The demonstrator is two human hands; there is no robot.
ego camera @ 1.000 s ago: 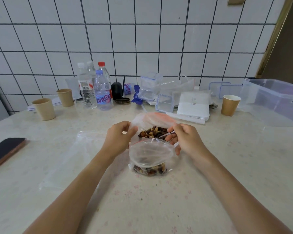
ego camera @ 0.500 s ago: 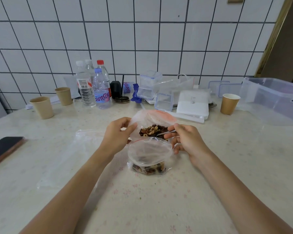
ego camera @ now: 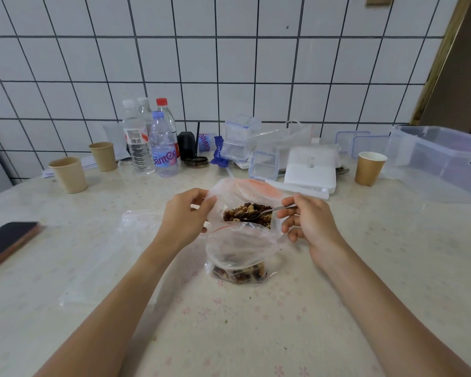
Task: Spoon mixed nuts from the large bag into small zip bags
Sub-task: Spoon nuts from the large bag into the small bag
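Observation:
The large clear bag [ego camera: 252,192] of mixed nuts [ego camera: 246,211] stands open at the table's middle. My left hand [ego camera: 184,217] pinches its left rim. My right hand [ego camera: 307,221] grips a metal spoon [ego camera: 271,210] whose bowl lies in the nuts. Just in front stands a small zip bag [ego camera: 238,250] with a red seal strip, its mouth open and a layer of nuts at the bottom.
Empty clear bags [ego camera: 112,257] lie flat to the left. A phone [ego camera: 7,240] rests at the left edge. Paper cups [ego camera: 68,174], water bottles [ego camera: 162,148], small clear boxes [ego camera: 264,163], a white box [ego camera: 310,170] and a large clear bin [ego camera: 441,159] line the back.
My right hand has shifted slightly right and back, and the spoon now reaches into the large bag's nuts. My left hand keeps its hold on the rim.

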